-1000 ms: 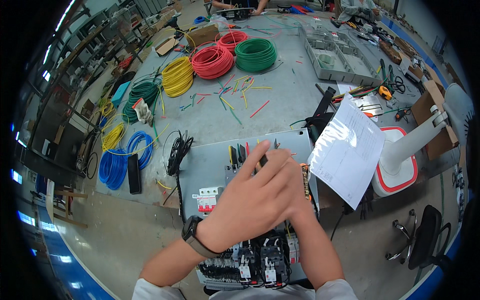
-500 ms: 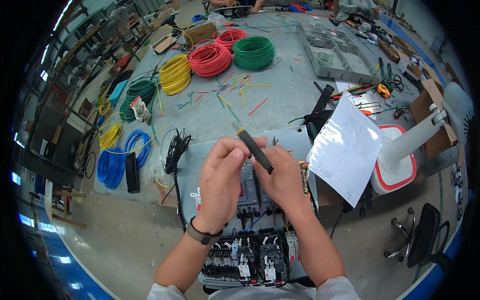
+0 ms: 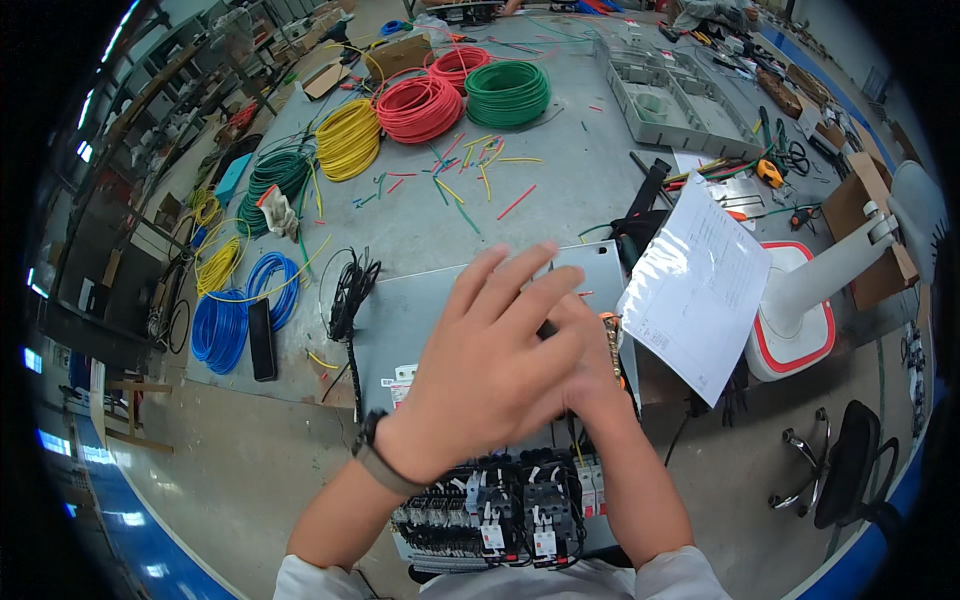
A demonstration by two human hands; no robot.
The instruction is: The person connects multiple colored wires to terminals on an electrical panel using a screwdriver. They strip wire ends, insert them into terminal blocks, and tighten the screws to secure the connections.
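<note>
My left hand (image 3: 490, 360), with a dark watch strap on its wrist, passes in front of my right hand with fingers stretched out and apart. It is slightly blurred, and I see nothing held in it. My right hand (image 3: 590, 365) is closed, mostly hidden behind the left. A bit of a dark rod-shaped tool (image 3: 546, 329) shows at its fingers; the rest is covered. Both hands are above a grey metal mounting panel (image 3: 400, 300). Black contactors (image 3: 545, 515) with wiring sit on the panel's near part, below my wrists. The components under my hands are hidden.
Coils of red (image 3: 418, 108), green (image 3: 508, 95), yellow (image 3: 348, 140) and blue wire (image 3: 220, 333) lie on the table, with scattered wire offcuts (image 3: 517, 202). Right of the panel are a paper sheet in a clear sleeve (image 3: 700, 290) and a white stand with a red rim (image 3: 790, 315).
My left hand has swung right across my right hand, its fingers going from bent to stretched. The dark tool with a yellow end, plainly visible before, is now mostly covered.
</note>
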